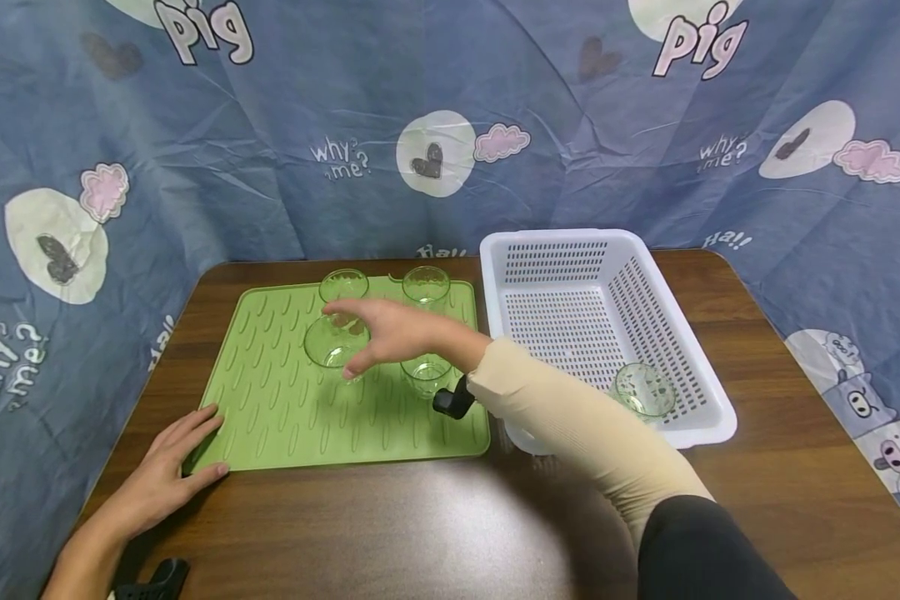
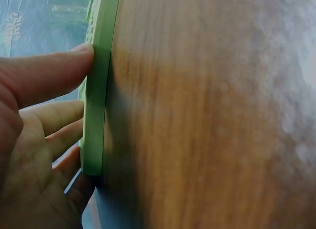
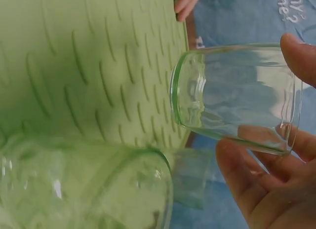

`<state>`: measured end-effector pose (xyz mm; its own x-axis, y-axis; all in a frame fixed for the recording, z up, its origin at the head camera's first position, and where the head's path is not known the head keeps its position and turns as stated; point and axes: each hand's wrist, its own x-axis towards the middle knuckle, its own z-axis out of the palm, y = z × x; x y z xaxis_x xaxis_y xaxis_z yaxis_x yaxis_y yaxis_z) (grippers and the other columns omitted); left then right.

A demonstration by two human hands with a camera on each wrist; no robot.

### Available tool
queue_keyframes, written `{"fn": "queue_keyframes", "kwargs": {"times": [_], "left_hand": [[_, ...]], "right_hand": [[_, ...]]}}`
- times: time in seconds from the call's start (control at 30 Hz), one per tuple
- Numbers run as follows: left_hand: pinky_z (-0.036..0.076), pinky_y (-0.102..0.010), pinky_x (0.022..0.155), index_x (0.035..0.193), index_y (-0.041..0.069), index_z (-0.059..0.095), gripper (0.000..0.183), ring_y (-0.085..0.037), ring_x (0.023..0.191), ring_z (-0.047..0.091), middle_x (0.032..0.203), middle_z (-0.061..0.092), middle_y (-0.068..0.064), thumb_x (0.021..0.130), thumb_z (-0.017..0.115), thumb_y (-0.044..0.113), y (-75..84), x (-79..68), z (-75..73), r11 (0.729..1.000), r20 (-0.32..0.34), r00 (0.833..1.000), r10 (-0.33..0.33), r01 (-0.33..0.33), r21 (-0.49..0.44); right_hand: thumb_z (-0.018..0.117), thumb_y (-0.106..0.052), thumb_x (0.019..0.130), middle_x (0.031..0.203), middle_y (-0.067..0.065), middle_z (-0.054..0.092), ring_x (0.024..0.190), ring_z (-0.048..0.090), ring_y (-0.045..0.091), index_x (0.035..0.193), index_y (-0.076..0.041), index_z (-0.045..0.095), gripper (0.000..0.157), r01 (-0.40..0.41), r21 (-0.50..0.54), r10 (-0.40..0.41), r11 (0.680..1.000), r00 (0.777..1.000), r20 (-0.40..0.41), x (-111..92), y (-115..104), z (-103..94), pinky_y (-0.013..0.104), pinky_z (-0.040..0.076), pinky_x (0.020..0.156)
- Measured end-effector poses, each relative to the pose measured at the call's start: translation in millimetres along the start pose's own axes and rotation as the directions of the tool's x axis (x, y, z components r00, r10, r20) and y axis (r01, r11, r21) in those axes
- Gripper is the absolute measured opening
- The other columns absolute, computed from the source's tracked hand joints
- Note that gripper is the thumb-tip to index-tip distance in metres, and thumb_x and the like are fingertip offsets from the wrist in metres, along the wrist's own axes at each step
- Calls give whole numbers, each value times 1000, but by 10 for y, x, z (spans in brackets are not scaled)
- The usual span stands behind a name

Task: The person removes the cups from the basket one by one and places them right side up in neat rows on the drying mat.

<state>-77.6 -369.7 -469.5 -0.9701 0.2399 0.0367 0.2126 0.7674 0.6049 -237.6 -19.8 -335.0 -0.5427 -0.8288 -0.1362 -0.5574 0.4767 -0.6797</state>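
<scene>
Brown wood makes up 1 tabletop, nearest. At left, the left hand touches the near left corner of 1 green mat, its fingers extended and spread. From the near right, 1 cream sleeve slants leftward over the near left part of 1 white basket, which has 1 basket glass at its near right. 4 more clear glasses are at the mat, 5 in all. 1 near right glass stands just below the right wrist. To its left, the right hand grips 1 upright held glass by its upper part, thumb on the near side; whether the base touches the mat, I cannot tell. Beyond are 2 far glasses, then 1 blue printed curtain.
</scene>
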Motion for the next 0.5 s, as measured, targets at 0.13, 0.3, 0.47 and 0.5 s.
{"fn": "queue_keyframes", "kwargs": {"times": [0.13,0.3,0.47,0.5], "left_hand": [[16,-81,99,148,-10,37,71,-63,142,11,158,23,-34,89,71,11,3,0,-4,1000,-1,1000,3,-3,-3],[16,-81,99,147,-10,37,71,-62,142,11,157,23,-34,89,71,12,8,2,-5,1000,-3,1000,7,-7,-4],[16,-81,99,148,-10,36,71,-62,143,9,158,22,-33,90,71,12,-4,-7,5,1000,4,1000,-1,1,-12],[16,-81,99,148,-10,36,71,-62,143,9,158,22,-33,90,71,12,-7,-11,8,1000,6,1000,-2,2,-13]], "right_hand": [[81,-25,82,155,6,44,141,46,21,158,-17,26,94,-14,44,14,999,1000,7,61,10,96,36,39,118],[81,-23,82,155,7,44,141,46,22,158,-18,26,94,-50,60,49,997,999,24,113,26,190,38,40,117],[81,-22,82,156,9,43,140,47,24,158,-19,26,95,-79,54,77,995,996,40,164,58,262,40,40,117],[81,-22,82,156,9,42,141,47,24,158,-19,25,95,-83,53,81,995,996,47,174,65,277,40,40,117]]}}
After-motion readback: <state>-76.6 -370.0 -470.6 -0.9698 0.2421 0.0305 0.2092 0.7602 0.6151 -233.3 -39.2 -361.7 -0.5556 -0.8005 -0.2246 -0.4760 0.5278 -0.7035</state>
